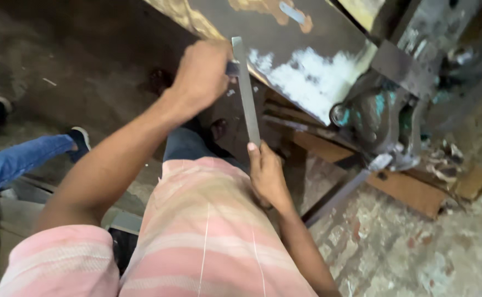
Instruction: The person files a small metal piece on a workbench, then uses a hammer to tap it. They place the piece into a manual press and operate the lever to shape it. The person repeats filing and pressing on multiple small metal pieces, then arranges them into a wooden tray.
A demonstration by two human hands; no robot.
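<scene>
Head view: the left hand [200, 74] is clamped on the far end of a long flat metal file [247, 93], fingers wrapped round its dark handle. The right hand [267, 175] grips the file's near tip, fingers closed on it. The file lies just left of a bench vise [374, 113], over the edge of a dark desk [285, 49]. Far left, another person's blue-trousered leg [15, 159] stands on the floor.
</scene>
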